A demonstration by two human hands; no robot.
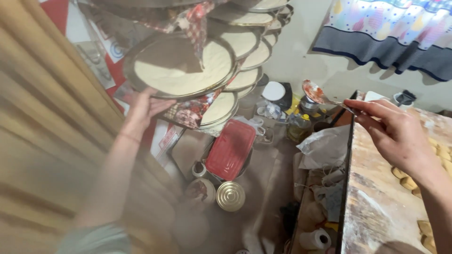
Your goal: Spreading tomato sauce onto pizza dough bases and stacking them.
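Note:
My left hand [145, 107] reaches up and grips the near rim of a round metal pan [181, 66] that carries a flat disc of pale dough. The pan belongs to a stack of several similar dough-filled pans [245, 56] on a rack. My right hand [393, 129] is raised over the floury worktop [376, 207] and holds a metal spoon [316, 92] by its handle. Red sauce smears the spoon's bowl, which points left towards the pans.
Below the pans sit a red-lidded container [230, 149], a tin can [230, 195] and jars. A wooden panel [42, 141] fills the left. Bags and a paper roll [314, 239] lie beside the worktop. Dough pieces [435, 160] line its right side. A curtain [391, 28] hangs behind.

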